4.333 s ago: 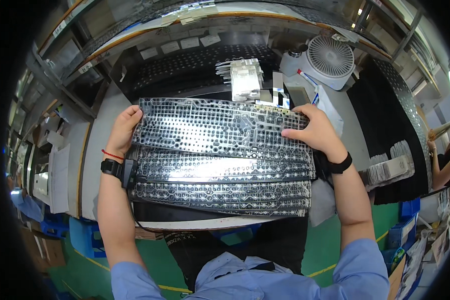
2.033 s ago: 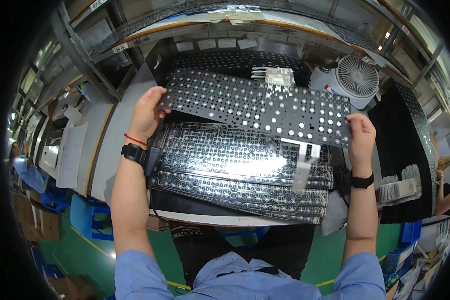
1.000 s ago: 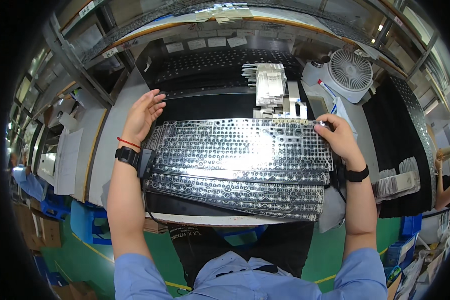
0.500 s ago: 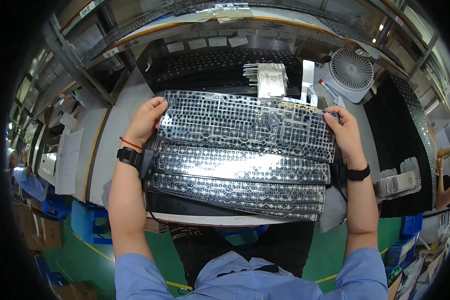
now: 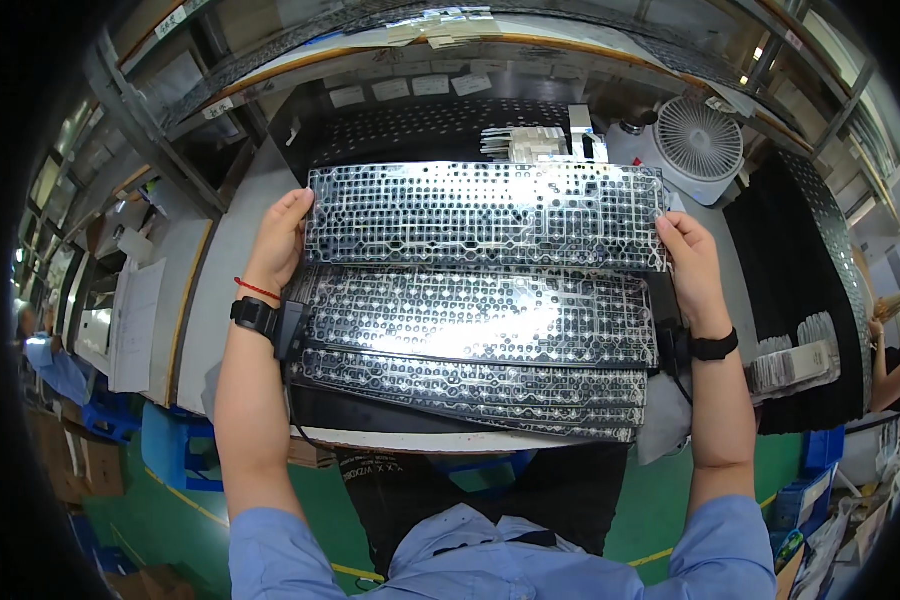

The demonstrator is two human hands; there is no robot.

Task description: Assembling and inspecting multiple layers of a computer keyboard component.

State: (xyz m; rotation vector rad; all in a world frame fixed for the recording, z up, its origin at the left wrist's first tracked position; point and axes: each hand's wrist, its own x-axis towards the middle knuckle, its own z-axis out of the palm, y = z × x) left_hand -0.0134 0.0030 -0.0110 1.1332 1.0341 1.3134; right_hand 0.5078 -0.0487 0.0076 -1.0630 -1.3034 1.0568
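Note:
Between my hands is a long keyboard membrane sheet (image 5: 440,215), see-through with dark round pads and silvery traces, tilted and shining under the light. My left hand (image 5: 282,240) pinches its left edge, thumb along the rim. At the opposite end, my right hand (image 5: 688,258) grips the right edge with the thumb on the front. Below it, overlapping layers of similar membrane sheets (image 5: 470,395) lie fanned out on the bench, a bright glare across the upper ones. Most fingertips are hidden behind the held sheet.
Behind the sheet stands a bundle of pale flat strips (image 5: 532,143) by a black perforated panel (image 5: 410,120). A white fan (image 5: 700,140) sits at the back right. More strips (image 5: 798,365) rest on the right. A shelf (image 5: 370,58) spans the top; another person's arm (image 5: 895,375) shows at far right.
The held sheet has shifted slightly left and away from me and is now more level, its right side raised. More of the sheets beneath it shows, and the strip bundle behind is partly covered.

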